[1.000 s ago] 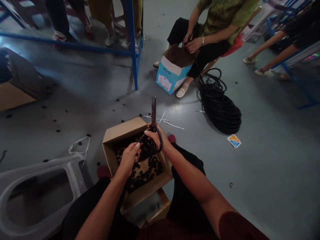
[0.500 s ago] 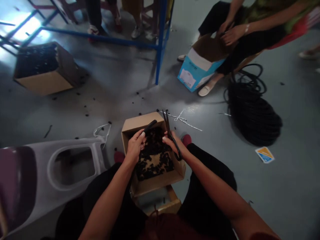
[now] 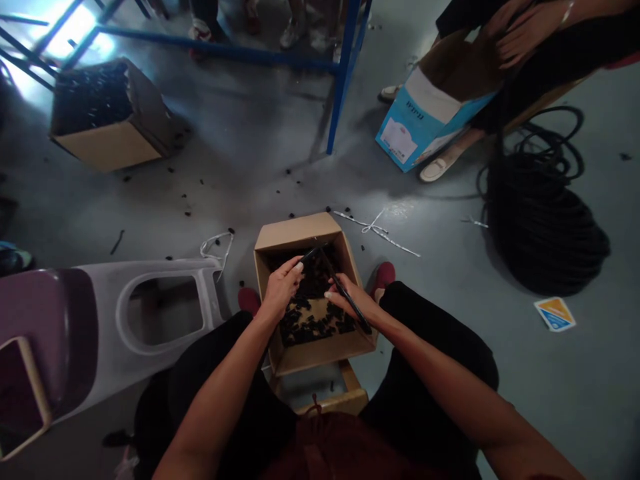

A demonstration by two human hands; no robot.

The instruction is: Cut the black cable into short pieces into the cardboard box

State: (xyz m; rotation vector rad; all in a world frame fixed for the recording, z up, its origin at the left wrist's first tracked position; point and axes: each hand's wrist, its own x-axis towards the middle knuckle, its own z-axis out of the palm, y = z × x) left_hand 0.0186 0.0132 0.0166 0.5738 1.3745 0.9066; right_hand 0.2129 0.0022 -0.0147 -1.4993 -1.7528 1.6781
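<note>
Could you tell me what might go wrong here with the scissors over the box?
The scissors in the right hand cross close to the left hand pinching the black tube, so a cut could nick it. Black bits may miss the cardboard box; several already lie on the floor.

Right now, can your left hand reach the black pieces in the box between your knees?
Probably yes. The box is open-topped and the left hand hovers just over the black pieces, nothing between. Its fingers pinch a short tube, though, and the scissors in the right hand cross the right side.
</note>
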